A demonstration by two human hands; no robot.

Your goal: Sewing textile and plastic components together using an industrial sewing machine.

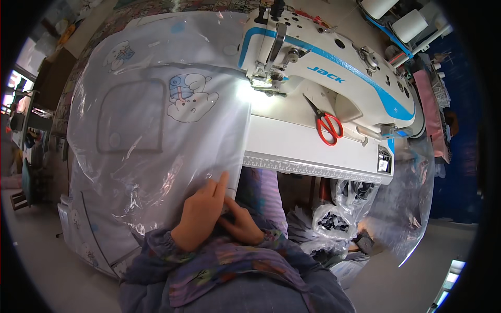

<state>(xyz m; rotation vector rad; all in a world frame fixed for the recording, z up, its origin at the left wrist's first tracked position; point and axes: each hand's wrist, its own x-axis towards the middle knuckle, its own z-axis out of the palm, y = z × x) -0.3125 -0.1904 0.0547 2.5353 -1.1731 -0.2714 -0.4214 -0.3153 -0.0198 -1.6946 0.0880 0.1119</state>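
Note:
A large translucent plastic sheet [130,175] with cartoon animal prints spreads over the left of the sewing table, its right edge running under the lit needle area of a white and blue sewing machine [313,68]. On this edge, near my body, lies my left hand [201,215], its index finger stretched along the sheet and the others bent against it. Close beside it, my right hand [241,224] pinches the same edge with its fingers curled; part of that grip is hidden. Both hands are well short of the needle.
Red-handled scissors [329,127] lie on the machine bed. A ruler strip [308,170] lines the bed's front edge. Thread cones [409,26] stand at the back right. Clear bags of dark pieces [334,221] sit below the table, and loose clear film [402,208] hangs at right.

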